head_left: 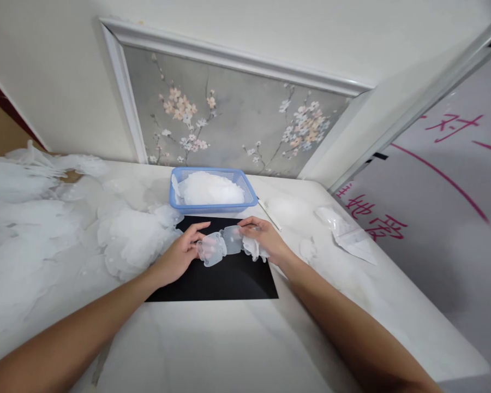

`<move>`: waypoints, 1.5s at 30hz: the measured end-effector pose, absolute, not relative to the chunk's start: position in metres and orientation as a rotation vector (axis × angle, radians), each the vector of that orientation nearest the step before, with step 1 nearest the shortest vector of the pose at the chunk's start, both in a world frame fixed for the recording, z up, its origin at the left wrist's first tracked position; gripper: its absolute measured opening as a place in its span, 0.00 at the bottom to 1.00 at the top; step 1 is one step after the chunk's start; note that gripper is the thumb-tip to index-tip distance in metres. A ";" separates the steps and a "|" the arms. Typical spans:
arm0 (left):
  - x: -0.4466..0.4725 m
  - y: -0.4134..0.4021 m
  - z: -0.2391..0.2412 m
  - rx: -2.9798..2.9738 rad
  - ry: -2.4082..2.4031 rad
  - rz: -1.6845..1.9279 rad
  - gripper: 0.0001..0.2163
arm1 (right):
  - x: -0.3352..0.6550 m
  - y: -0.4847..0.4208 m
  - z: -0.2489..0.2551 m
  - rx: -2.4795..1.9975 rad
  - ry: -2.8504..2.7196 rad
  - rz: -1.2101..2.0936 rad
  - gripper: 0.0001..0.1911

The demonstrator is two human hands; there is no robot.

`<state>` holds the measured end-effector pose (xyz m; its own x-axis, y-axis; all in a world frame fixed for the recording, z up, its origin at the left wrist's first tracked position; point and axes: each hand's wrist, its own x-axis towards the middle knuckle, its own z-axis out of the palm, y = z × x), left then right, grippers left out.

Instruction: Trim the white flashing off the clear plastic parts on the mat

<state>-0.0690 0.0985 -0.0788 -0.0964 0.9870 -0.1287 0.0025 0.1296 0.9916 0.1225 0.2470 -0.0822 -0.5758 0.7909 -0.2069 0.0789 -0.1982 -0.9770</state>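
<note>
Above a black mat [229, 281], my left hand [184, 248] grips the edge of a thin translucent plastic piece [211, 252] with a wavy outline. Its fingers show faintly through the plastic, and the index finger points out above. My right hand [264, 237] pinches a second translucent piece [232, 240], which meets the first at its side. More whitish pieces [251, 248] hang bunched under the right hand's fingers. Whether these pieces are joined together I cannot tell.
Behind the mat stands a blue basket [213, 208] holding a heap of white translucent pieces [213, 188]. Large piles of similar pieces [131, 240] spread over the left side. A thin white stick [270, 214] and a clear plastic bag [347, 234] lie to the right.
</note>
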 end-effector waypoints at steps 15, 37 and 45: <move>-0.068 0.098 -0.074 1.181 1.489 1.120 0.21 | 0.128 0.256 -0.078 -1.001 -1.322 1.964 0.20; -0.058 0.084 -0.078 1.920 1.540 1.004 0.12 | -0.031 0.311 0.017 -0.875 -2.513 0.649 0.10; -0.057 0.079 -0.082 2.078 1.537 0.892 0.16 | -0.043 0.278 -0.022 -0.580 -2.801 0.291 0.22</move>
<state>-0.0569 0.0789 -0.0818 0.1895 0.9488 0.2529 0.6903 -0.3119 0.6528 -0.0433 0.2784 -0.0220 -0.8847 0.4125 0.2170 0.3592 0.9001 -0.2467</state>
